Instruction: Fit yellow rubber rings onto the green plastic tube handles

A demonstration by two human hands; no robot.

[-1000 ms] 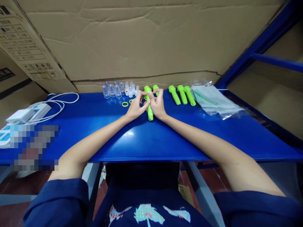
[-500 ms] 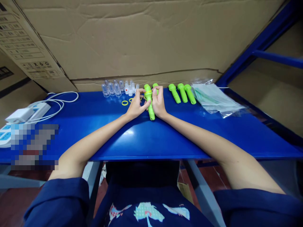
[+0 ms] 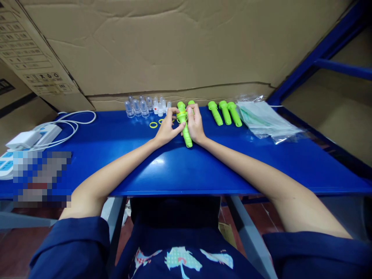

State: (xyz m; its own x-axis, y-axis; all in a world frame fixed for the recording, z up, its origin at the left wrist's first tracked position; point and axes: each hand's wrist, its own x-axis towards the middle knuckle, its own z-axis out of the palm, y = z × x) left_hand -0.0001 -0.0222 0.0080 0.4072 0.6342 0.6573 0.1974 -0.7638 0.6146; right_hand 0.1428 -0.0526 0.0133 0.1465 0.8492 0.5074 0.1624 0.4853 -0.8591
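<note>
A lime-green flashlight body [image 3: 187, 133] is held between both hands above the blue table. Around its upper part sits a yellow ring [image 3: 181, 114]. My left hand [image 3: 167, 128] grips it from the left, index finger at the ring and thumb against the body. From the right, my right hand [image 3: 195, 126] closes on it, thumb and index finger bent near the ring. Behind the right fingers, the top of another green body [image 3: 191, 103] shows; the rest is hidden. Loose yellow rings [image 3: 153, 125] lie left of my left hand, partly covered by it.
Clear plastic caps [image 3: 136, 107] and smaller white-based pieces [image 3: 160, 108] stand at the back. Several green flashlight bodies [image 3: 225, 113] lie right of my hands, beside clear plastic bags [image 3: 267, 120]. A power strip [image 3: 49, 135] with white cable is at left. Cardboard [image 3: 174, 50] walls the back.
Both hands stay on the flashlight body, with its lower end shifted slightly right. The view has moved a little. Nothing is let go or newly picked up.
</note>
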